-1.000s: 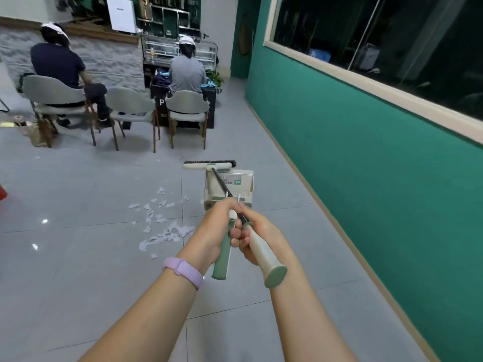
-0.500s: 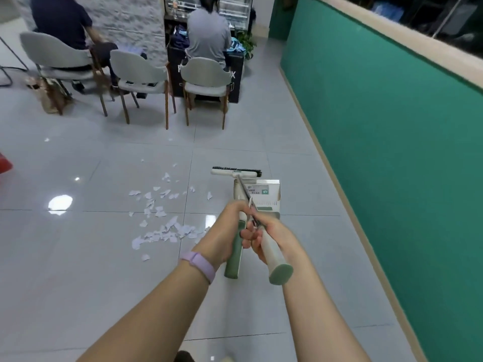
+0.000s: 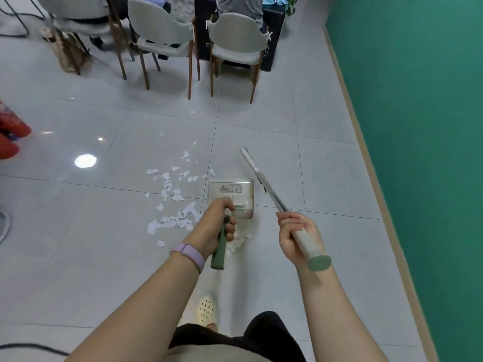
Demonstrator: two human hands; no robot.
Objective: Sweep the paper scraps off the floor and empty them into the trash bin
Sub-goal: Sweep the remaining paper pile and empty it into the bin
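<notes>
A grey tiled floor fills most of the view, met on the right by a green wall with a pale skirting strip along its foot. At the far end stand three grey-shelled chairs on wooden legs, two of them with seated people only partly in frame. A red object pokes in at the left edge, too cropped to identify.

The person's two bare forearms reach forward from the bottom of the frame, above a cream perforated shoe on the floor.

The dustpan, pale with labels on it, sits low at the floor straight ahead. The left hand, with a lilac band on its wrist, has its fingers curled round the dustpan's green handle. To the right and apart from it, the right hand grips the pale, green-capped end of the broom, whose shaft slants up and away to the left, its far end above the dustpan's right side. The two hands are well apart, each holding its own tool.

The paper scraps lie scattered on the floor to the left of the dustpan and ahead of the left hand, the nearest pile just beside that hand's knuckles; a few more white bits show under and just right of the green handle.
</notes>
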